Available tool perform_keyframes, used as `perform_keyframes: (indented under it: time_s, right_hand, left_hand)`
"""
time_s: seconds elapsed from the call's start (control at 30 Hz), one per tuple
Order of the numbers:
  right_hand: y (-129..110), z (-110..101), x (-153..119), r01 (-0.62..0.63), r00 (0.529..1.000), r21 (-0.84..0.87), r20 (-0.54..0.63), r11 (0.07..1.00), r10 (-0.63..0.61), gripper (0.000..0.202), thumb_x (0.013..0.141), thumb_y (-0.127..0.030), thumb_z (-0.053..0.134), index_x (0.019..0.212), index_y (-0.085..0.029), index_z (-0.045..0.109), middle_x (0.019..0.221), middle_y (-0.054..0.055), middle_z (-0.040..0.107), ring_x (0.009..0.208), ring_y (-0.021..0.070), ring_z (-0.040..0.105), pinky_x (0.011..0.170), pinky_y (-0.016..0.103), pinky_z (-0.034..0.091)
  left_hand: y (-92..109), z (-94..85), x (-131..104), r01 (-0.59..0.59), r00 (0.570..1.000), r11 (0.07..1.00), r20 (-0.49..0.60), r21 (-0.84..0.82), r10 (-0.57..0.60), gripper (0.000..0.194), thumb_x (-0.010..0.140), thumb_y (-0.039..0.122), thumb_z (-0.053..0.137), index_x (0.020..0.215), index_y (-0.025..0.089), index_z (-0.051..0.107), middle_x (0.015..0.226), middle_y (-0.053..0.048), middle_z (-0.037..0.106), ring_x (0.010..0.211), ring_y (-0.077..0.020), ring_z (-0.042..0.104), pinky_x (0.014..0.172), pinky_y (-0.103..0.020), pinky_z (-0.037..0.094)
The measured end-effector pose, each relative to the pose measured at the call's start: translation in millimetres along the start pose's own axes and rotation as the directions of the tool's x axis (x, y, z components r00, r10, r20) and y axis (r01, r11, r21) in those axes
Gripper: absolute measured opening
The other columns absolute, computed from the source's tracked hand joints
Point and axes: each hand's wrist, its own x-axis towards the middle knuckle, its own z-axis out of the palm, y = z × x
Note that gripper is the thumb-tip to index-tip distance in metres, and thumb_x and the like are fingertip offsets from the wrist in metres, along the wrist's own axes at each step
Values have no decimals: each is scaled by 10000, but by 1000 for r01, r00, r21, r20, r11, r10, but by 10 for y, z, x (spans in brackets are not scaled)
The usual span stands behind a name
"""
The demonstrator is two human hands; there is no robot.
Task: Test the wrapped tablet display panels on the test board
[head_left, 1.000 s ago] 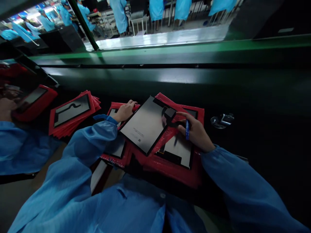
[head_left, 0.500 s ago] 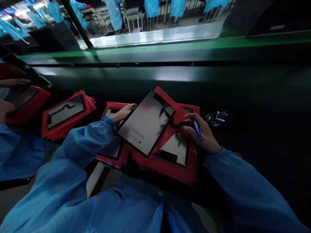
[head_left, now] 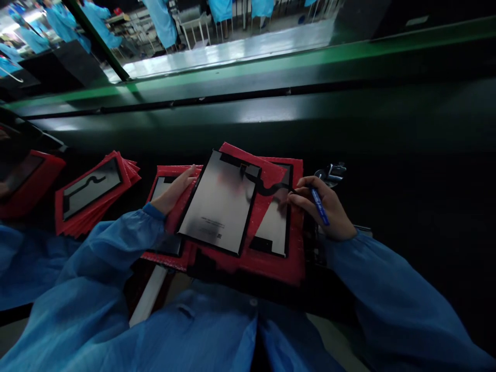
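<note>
A grey-backed display panel (head_left: 219,206) lies tilted on red bubble-wrap bags (head_left: 289,271), black edges and small print showing. From its upper right a black ribbon cable (head_left: 267,190) curves toward my right hand (head_left: 323,206). The thumb and fingertips of that hand pinch the cable's end, while a blue marker pen (head_left: 320,206) is tucked across the same hand. My left hand (head_left: 176,191) is beside the panel's left edge with fingers stretched out, over another bagged panel (head_left: 160,187). A second grey panel (head_left: 273,225) lies partly covered under the first.
A stack of red bags with a panel on top (head_left: 93,188) lies to the left. Beyond it are a co-worker's sleeve (head_left: 31,258) and more red bags (head_left: 34,178). A shiny metal object (head_left: 333,173) sits past my right hand. A green-edged rail (head_left: 248,64) runs behind.
My left hand has come off the panel's left edge, and the panel has turned to stand more upright in view. My right hand still pinches the cable end. The camera view has shifted slightly.
</note>
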Motion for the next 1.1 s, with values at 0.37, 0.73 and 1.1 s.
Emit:
perform_keyframes:
  time_s: [0.37, 0.73, 1.1]
  right_hand:
    - [-102, -184, -31, -89, 991, 193, -84, 977, 107, 302, 763, -323, 768, 838, -259, 483, 701, -42, 602, 539, 126, 540, 496, 251, 472]
    - [-247, -401, -223, -36, 999, -28, -34, 999, 35, 328, 760, -311, 799, 835, -253, 486, 793, -30, 691, 716, 169, 703, 650, 292, 589]
    - [-97, 92, -407, 157, 975, -304, 199, 940, -99, 342, 886, -426, 706, 767, -236, 449, 727, -17, 669, 568, 116, 589, 559, 223, 471]
  left_hand:
    - [-152, 539, -91, -144, 988, 988, -57, -45, 142, 412, 658, 399, 874, 930, 149, 691, 796, -46, 750, 649, -152, 678, 589, -230, 553]
    - [-221, 438, -305, -145, 861, 406, -87, 902, 501, 328, 963, 418, 502, 1032, 150, 678, 814, -85, 706, 734, -237, 651, 725, -358, 476]
    - [-279, 1449, -393, -624, 781, 559, 398, 546, 481, 249, 871, 181, 549, 1061, 189, 709, 1070, -54, 723, 684, -117, 597, 646, -260, 456]
